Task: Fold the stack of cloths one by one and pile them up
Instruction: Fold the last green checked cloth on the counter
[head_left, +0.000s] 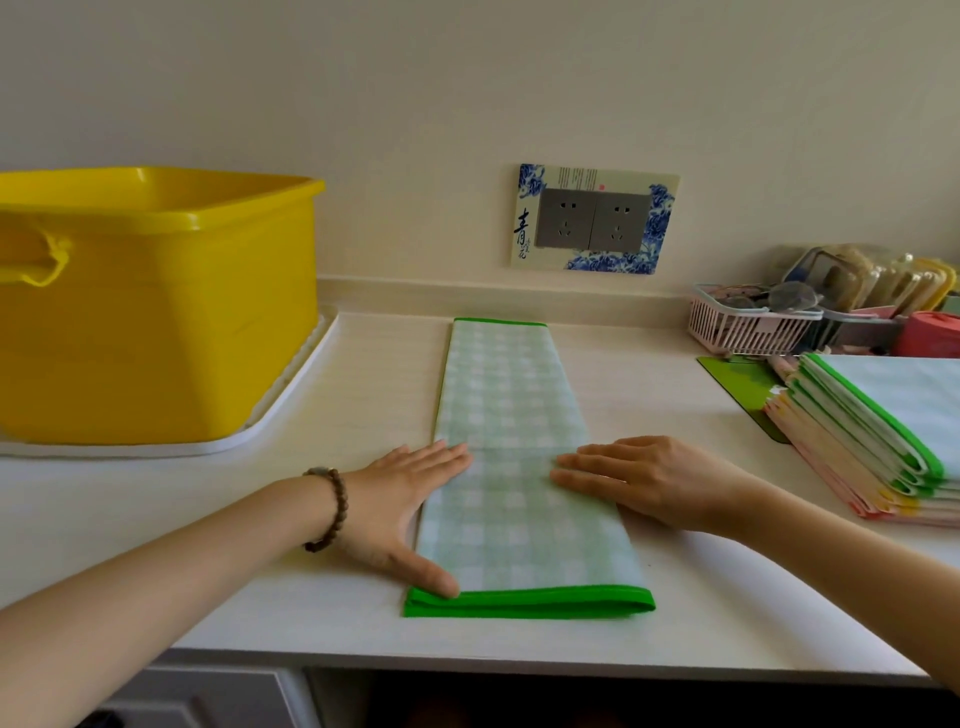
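— Where is the bench (363, 384) bare?
— Either side of the cloth (514, 415): a strip at centre left, another at centre right.
— What blocks?
— The tub (156, 312) on its tray (182, 449) at left; the stack (872, 431) and basket (748, 327) at right; the wall (415, 104) behind.

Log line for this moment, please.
green checked cloth: folded strip on counter | left hand: flat on left edge | right hand: flat on right edge | cloth stack: right

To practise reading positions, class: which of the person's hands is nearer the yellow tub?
Left. The left hand lies on the left edge of the green checked cloth, right of the yellow tub; the right hand lies on the cloth's right edge, farther off.
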